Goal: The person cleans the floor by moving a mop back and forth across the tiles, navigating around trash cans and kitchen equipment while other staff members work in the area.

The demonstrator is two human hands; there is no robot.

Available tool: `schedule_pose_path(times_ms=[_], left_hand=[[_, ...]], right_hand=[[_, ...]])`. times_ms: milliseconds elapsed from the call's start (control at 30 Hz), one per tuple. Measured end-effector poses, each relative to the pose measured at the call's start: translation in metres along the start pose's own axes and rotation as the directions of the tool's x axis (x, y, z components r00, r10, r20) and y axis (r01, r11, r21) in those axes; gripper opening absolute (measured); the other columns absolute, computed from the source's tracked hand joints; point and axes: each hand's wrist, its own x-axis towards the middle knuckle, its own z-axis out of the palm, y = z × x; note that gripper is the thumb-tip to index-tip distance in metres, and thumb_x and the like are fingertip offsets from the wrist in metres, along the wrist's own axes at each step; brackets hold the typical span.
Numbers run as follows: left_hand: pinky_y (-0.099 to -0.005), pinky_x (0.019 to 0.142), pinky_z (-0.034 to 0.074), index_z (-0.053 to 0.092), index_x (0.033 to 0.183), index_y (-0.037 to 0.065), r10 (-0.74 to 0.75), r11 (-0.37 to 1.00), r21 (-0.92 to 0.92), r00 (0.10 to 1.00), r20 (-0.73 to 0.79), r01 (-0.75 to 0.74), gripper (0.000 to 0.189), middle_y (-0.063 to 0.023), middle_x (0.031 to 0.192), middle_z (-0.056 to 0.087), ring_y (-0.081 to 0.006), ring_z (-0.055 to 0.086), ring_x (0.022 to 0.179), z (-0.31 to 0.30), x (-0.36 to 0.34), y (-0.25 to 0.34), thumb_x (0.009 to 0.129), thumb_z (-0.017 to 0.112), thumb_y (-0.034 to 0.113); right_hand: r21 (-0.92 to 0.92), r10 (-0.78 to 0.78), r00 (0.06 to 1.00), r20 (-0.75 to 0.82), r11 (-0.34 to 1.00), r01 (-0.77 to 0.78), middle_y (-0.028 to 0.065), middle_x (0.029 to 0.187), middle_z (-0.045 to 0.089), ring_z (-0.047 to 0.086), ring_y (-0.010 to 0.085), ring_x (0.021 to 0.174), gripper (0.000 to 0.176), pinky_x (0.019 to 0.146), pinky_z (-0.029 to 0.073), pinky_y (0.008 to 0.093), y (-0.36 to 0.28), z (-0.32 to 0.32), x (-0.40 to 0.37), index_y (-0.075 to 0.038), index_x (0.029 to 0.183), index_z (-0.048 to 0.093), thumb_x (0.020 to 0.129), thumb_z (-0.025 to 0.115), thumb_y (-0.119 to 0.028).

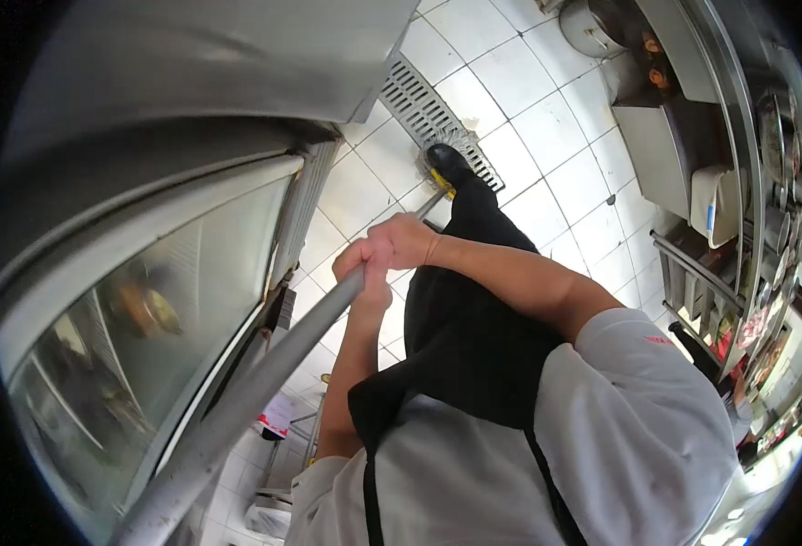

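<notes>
Both my hands are wrapped round the grey handle of a mop (301, 338), one close against the other. My left hand (363, 266) grips it on the side nearer the glass door. Just beyond it, my right hand (405, 240) closes round the pole lower down. The pole runs from the bottom left of the view down to a yellow clamp (443, 184) by my black shoe (449, 162). Grey mop strands (460, 139) lie on a slotted floor drain grate (412, 96), partly hidden by the shoe.
A steel cabinet with a glass door (210, 264) stands close on the left. White floor tiles (533, 136) surround the grate. On the right are steel shelving, a white container (712, 207) and a large pot (592, 27).
</notes>
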Motion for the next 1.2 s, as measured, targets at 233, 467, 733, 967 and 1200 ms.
schedule_pose_path(times_ms=[233,467,733,967,1200], left_hand=[[-0.0282,0.063,0.039,0.043,0.067,0.003,0.115,0.991,-0.090,0.981,0.155,-0.102,0.020,-0.0055,0.066,0.051,-0.0121,0.044,0.063,0.041,0.010,0.010,0.085,0.046,-0.006],[-0.0259,0.068,0.043,0.048,0.071,0.004,0.060,0.994,0.075,0.980,0.189,-0.076,0.023,-0.0029,0.071,0.055,-0.0100,0.051,0.069,0.022,-0.012,0.003,0.088,0.061,0.012],[-0.0321,0.061,0.043,0.045,0.070,0.006,0.208,0.974,-0.019,0.860,0.467,-0.225,0.024,-0.0021,0.061,0.048,-0.0127,0.045,0.058,0.023,0.006,0.010,0.089,0.058,0.013],[-0.0299,0.056,0.035,0.036,0.073,0.006,0.423,0.843,-0.486,0.842,0.334,-0.231,0.025,-0.0007,0.063,0.038,-0.0115,0.035,0.054,0.082,0.009,0.180,0.089,0.053,-0.001],[-0.0366,0.063,0.039,0.036,0.066,0.011,0.517,0.849,-0.267,0.822,0.240,-0.456,0.032,-0.0009,0.054,0.036,-0.0149,0.039,0.051,0.033,-0.072,0.177,0.094,0.049,0.018]], right_hand=[[0.128,-0.081,0.996,-0.027,0.988,0.084,0.0111,0.072,0.066,0.065,0.0378,0.071,0.026,0.065,0.052,0.0459,0.013,-0.027,-0.014,-0.011,0.079,0.060,0.065,0.075,-0.026],[0.051,-0.034,0.998,-0.053,0.998,0.037,0.0122,0.081,0.069,0.066,0.0372,0.079,0.022,0.070,0.053,0.0448,0.008,-0.010,-0.028,-0.012,0.084,0.064,0.068,0.074,-0.024],[-0.119,-0.079,0.964,-0.253,0.992,0.050,0.0148,0.083,0.069,0.066,0.0392,0.078,0.021,0.071,0.053,0.0461,-0.014,-0.019,-0.037,-0.013,0.089,0.067,0.077,0.069,-0.030],[-0.075,-0.097,0.973,-0.208,0.994,0.083,0.0199,0.075,0.067,0.066,0.0385,0.074,0.032,0.068,0.052,0.0439,-0.161,-0.124,-0.040,-0.005,0.088,0.070,0.074,0.071,-0.034],[-0.112,-0.263,0.948,-0.178,0.963,0.246,0.0142,0.065,0.064,0.064,0.0365,0.067,0.022,0.063,0.051,0.0445,-0.175,-0.046,-0.056,-0.006,0.073,0.064,0.065,0.076,-0.022]])
